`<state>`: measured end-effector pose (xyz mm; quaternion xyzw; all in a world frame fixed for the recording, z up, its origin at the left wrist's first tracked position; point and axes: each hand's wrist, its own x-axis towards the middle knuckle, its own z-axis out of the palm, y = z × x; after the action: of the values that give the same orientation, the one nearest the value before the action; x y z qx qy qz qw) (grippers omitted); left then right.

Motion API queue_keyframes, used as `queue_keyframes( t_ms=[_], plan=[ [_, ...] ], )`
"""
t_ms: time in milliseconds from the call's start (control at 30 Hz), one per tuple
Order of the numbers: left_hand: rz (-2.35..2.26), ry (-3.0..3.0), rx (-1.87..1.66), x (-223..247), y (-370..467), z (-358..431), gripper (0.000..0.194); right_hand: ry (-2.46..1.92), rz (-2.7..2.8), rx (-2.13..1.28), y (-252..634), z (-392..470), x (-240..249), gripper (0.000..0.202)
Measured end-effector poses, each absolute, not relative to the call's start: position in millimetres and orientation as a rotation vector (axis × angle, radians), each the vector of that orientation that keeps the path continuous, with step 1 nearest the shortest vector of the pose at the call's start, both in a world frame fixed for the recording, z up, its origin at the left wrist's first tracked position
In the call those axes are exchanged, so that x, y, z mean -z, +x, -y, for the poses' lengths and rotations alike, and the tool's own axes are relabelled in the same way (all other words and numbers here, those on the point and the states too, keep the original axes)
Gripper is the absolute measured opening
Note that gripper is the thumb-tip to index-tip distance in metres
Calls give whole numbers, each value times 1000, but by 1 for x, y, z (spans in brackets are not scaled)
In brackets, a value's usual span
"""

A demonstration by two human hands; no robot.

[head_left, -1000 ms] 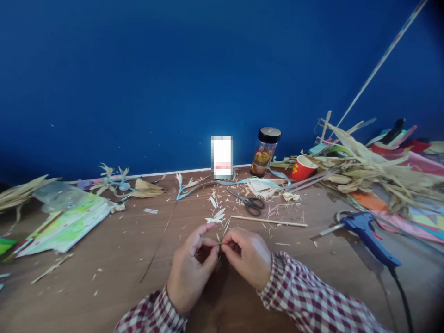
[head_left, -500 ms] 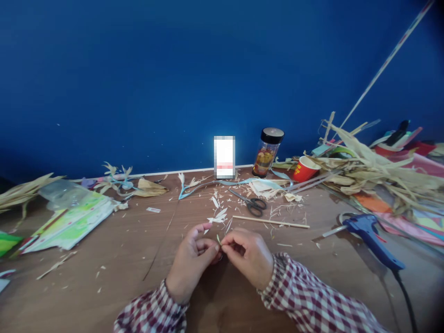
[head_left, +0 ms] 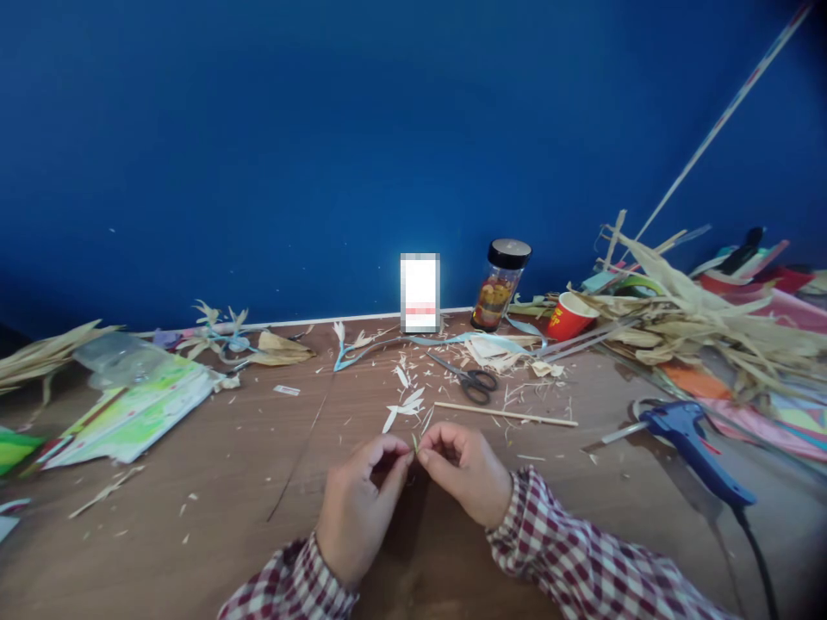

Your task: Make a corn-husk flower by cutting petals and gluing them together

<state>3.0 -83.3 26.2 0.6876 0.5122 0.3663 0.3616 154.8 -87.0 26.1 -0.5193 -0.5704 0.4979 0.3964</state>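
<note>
1. Since the earlier frame, the raised finger of the left hand (head_left: 362,499) has been drawn in towards the thin green sliver (head_left: 415,441).
2. By the left fingers the sliver is pinched, closed tight; the right hand (head_left: 470,474) is bunched beside it, but whether it is gripped there cannot be told.
3. White pieces (head_left: 405,408) are strewn at twelve o'clock from the hands, scissors (head_left: 478,387) laid down at one, the glue gun (head_left: 701,452) at three.
4. Handling appears unfinished; what is left cannot be judged.
</note>
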Motion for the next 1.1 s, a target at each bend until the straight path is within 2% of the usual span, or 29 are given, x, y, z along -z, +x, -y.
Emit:
queue_keyframes(
  t_ms=[133,433,600,700,900,1100],
  plan=[
    [-1299,1994,-979,-28,2,84,15,-1317,1415,-1244,153,88,-25,12],
    [-1324,1663,-963,-27,6,84,17,-1416,1562,-984,152,93,-29,12],
    [-1364,1668,-950,-25,8,87,17,-1453,1555,-934,148,95,-28,13],
    [-1414,1783,-973,-23,7,89,14,-1433,1493,-1023,148,93,-27,13],
    [-1284,2174,-1066,-25,5,89,17,-1352,1234,-1428,154,86,-24,18],
    [-1285,1877,-1065,-28,6,86,11,-1283,1234,-1466,157,86,-25,20]
  ],
)
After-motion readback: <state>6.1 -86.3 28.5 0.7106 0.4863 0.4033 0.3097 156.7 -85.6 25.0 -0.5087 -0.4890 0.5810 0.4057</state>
